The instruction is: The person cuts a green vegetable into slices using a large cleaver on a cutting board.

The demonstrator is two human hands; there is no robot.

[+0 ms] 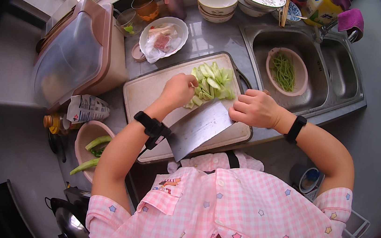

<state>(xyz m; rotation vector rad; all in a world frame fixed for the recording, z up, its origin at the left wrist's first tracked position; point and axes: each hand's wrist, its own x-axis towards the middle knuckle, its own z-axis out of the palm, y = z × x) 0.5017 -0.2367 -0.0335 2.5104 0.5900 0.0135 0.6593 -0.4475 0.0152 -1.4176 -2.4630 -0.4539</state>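
My right hand (257,109) grips a cleaver (202,127) by its handle, most of which the fingers cover. The broad steel blade slants across the near part of the cutting board (150,97), its flat face toward me. On the board's far right lies a pile of pale green sliced vegetable (212,81), perhaps gourd. At the pile's left edge my left hand (179,89) has its fingers curled, above the cleaver blade. Whether a slice sits between those fingertips cannot be made out.
A white bowl (177,48) with bagged meat stands behind the board. In the sink (259,38), a pink basin (302,86) holds long green beans. Left are a lidded bin (117,47) and a pink basket (83,129) with green pieces. Stacked bowls (218,2) line the back.
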